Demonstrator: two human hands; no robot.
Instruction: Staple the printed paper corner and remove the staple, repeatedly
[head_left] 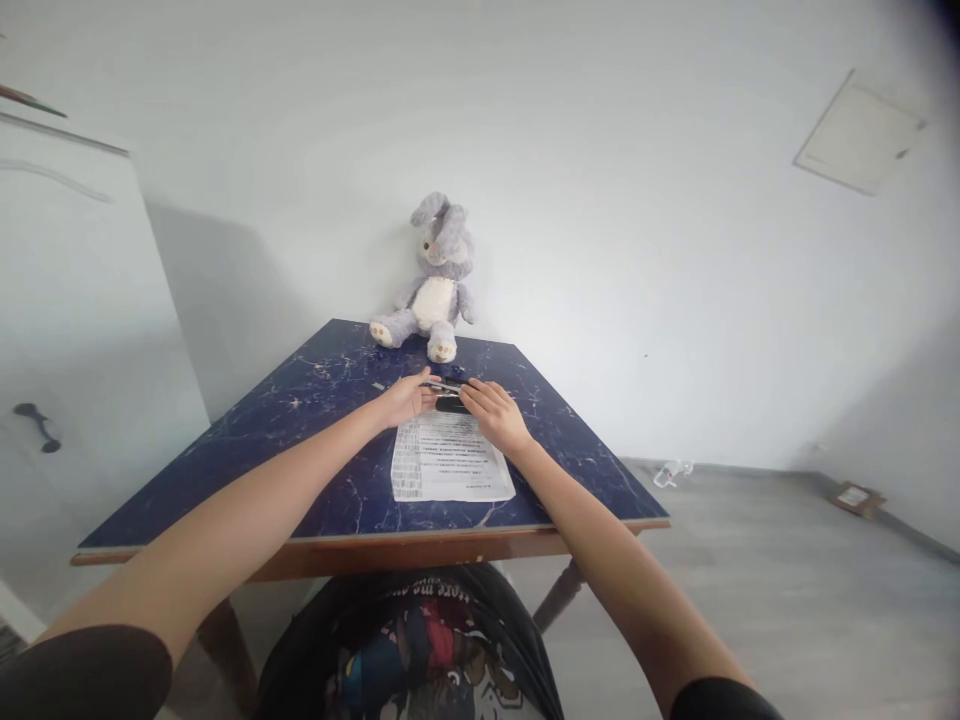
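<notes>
Both my hands are over the far end of a printed sheet of paper (450, 465) lying on the blue table. A dark object with a silvery metal part, perhaps a stapler (452, 404), is between them. My left hand (409, 398) has its thumb and fingers closed round the left, metal end. On the right side, the fingers of my right hand (495, 412) are pressed together over the dark part. What exactly the fingers cover is too small to make out. A small pale piece (379, 386) lies on the table left of my hands.
A grey plush rabbit (439, 290) sits at the back of the blue marbled table (300, 420), against the wall. A white cabinet (90, 300) stands at the left. On the floor at the right are a clear plastic item (673, 472) and a cardboard piece (857, 498).
</notes>
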